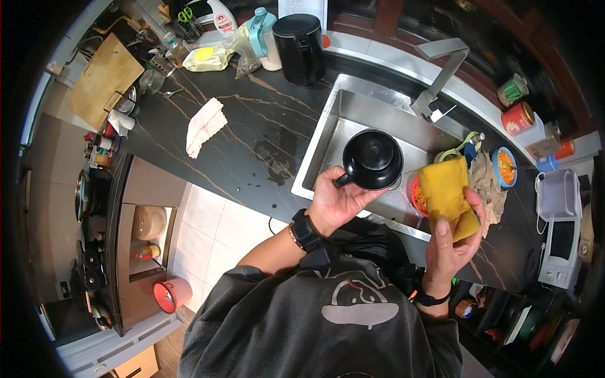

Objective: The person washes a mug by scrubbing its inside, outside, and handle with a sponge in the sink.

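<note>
Over the steel sink (328,129), my left hand (337,200) holds a black round cup (373,159) with a handle, its dark base facing the camera. My right hand (455,242) grips a yellow sponge cloth (443,186), thumb on the near side, at the sink's right part. Behind the cloth, a red-rimmed container (417,196) with orange bits inside is partly hidden. The faucet (441,72) stands at the back edge of the sink.
A pink-white cloth (206,127) lies on the dark counter (252,120). A black kettle (299,50) stands behind. Right of the sink are a crumpled grey cloth (488,186), a blue bowl (504,167) and a microwave (559,252).
</note>
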A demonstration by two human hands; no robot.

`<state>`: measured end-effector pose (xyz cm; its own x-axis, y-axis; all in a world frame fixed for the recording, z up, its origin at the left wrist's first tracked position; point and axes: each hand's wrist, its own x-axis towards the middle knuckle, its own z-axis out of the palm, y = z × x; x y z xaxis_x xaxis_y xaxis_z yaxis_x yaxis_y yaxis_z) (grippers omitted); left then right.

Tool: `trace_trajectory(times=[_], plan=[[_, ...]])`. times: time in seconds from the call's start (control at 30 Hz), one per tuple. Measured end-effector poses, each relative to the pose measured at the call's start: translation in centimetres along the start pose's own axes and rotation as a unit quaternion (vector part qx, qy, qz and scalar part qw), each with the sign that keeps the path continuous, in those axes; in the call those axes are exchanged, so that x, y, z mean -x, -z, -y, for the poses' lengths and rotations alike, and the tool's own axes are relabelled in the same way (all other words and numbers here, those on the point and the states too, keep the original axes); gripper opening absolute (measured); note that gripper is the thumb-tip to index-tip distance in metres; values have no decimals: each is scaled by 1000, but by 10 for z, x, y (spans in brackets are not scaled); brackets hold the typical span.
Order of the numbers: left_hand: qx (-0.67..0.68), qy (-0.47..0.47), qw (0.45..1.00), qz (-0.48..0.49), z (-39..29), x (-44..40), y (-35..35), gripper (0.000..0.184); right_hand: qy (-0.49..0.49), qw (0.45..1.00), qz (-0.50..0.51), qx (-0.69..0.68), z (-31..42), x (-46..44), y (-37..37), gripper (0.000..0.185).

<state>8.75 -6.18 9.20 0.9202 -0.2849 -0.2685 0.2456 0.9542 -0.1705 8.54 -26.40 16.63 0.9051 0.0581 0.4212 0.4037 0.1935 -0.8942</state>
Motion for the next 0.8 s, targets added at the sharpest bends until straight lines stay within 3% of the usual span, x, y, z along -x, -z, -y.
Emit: trace_trajectory(times=[0.23, 0.3, 0.33, 0.37, 0.47, 0.53, 0.57, 0.63, 0.7, 0.73, 0.77, 0.8], plan=[[7, 8, 1000, 8, 3, 4, -4, 49, 112, 980, -104, 127, 0, -13, -10, 51], [-48, -17, 999, 19, 6, 7, -5, 44, 239, 931, 89, 261, -2, -20, -5, 51], [-48, -16, 999, 20, 6, 7, -4, 44, 287, 909, 152, 260, -3, -31, -13, 48], [-83, -22, 996, 15, 6, 5, -1, 41, 299, 875, 211, 319, 0, -36, -14, 41], [-123, -26, 992, 12, 6, 3, 2, 35, 358, 833, 210, 366, -25, -34, -16, 34], [-127, -26, 991, 15, 3, 2, 6, 32, 377, 792, 265, 400, -36, -35, -18, 31], [-138, -46, 989, 13, -1, 2, 13, 35, 377, 792, 264, 400, -37, -36, -20, 31], [-150, -66, 986, 10, 2, 6, 3, 39, 235, 790, 327, 462, -37, -40, -28, 27], [-315, -171, 931, -61, 12, 11, -12, 48, 230, 793, 328, 460, -48, -40, -23, 26], [-308, -158, 932, -108, 15, 13, -11, 61, 165, 778, 384, 469, -54, -39, -19, 23], [-309, -157, 932, -107, 16, 12, -10, 61, 99, 759, 437, 473, -58, -38, -16, 21], [-314, -148, 932, -105, 16, 10, -5, 64, 101, 819, 389, 410, -59, -38, -18, 9]])
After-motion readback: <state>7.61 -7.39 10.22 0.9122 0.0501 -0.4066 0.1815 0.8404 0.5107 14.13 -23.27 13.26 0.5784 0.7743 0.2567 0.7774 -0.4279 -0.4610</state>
